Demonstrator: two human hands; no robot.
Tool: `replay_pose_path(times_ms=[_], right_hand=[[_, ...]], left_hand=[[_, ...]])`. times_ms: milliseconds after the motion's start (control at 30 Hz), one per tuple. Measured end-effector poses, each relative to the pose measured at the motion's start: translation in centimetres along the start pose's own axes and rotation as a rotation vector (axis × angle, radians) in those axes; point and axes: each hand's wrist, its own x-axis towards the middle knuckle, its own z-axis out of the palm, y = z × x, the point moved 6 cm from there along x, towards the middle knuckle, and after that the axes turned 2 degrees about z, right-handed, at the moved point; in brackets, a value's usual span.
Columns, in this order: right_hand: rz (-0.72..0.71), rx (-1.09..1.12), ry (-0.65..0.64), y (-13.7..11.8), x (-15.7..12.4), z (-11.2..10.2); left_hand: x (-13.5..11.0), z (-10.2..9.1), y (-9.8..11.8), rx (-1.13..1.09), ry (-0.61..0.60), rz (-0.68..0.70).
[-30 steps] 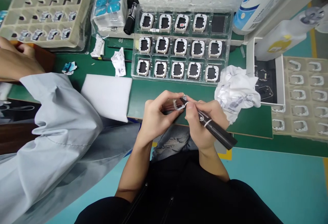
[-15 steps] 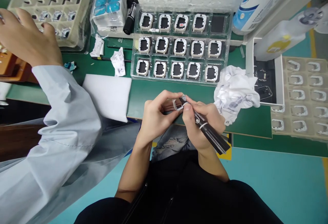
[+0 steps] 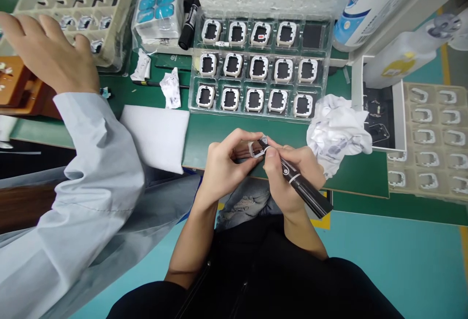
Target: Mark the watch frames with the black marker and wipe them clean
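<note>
My left hand (image 3: 223, 165) pinches a small white square frame part (image 3: 256, 149) just above the near edge of the green mat (image 3: 212, 136). My right hand (image 3: 288, 173) is closed round a black marker pen (image 3: 303, 190) whose tip touches that frame. Beyond my hands lies a clear plastic tray (image 3: 260, 113) holding several of the same white frames with dark centres; its top right pocket holds no frame.
A crumpled white cloth (image 3: 338, 126) lies right of my hands. A white pad (image 3: 155, 136) lies to the left. A co-worker's grey sleeve (image 3: 91, 163) and hand (image 3: 49, 53) reach over a beige tray (image 3: 76, 17) at far left. Another beige tray (image 3: 433, 139) sits at the right.
The co-worker's hand rose from the left edge to the beige tray. My hands stay together, and the marker has shifted only slightly on the frame.
</note>
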Motion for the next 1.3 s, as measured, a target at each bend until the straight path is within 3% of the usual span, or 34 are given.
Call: replay_pose_path(times_ms=[700, 1300], right_hand=[[0.026, -0.032, 0.012, 0.30, -0.16, -0.17], [0.029, 0.000, 0.017, 0.07, 0.01, -0.12]], left_hand=[[0.34, 0.09, -0.01, -0.088, -0.032, -0.076], [0.23, -0.15, 0.22, -0.036, -0.044, -0.006]])
